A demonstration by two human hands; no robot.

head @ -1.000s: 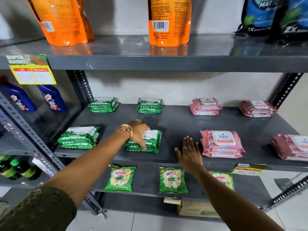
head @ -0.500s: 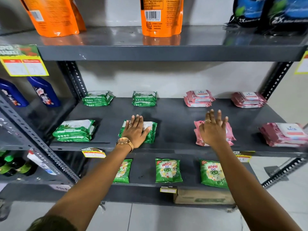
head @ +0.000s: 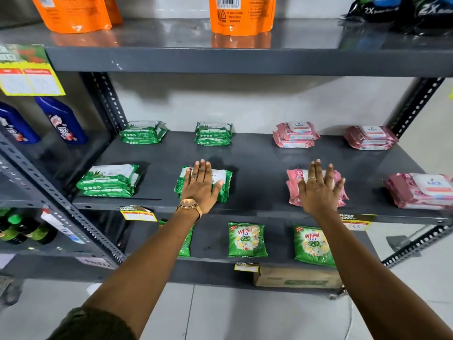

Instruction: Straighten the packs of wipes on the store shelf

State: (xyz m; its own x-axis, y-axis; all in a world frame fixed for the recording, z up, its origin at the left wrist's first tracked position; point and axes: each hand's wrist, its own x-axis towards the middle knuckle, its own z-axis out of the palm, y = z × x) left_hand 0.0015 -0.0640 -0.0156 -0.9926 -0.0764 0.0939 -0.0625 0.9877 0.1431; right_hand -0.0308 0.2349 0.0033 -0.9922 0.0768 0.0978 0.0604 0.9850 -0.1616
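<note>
Covering both front packs (head: 226,184), flat hands (head: 200,187) hide labels.

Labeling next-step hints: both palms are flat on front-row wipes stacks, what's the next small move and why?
Probably lift the right hand from its pink stack and shift to the far-right pink stack, which sits skewed and untouched. The left hand covers the green stack.

Glossy plastic wipe packs (head: 203,182); smooth grey metal shelf (head: 257,168)
</note>
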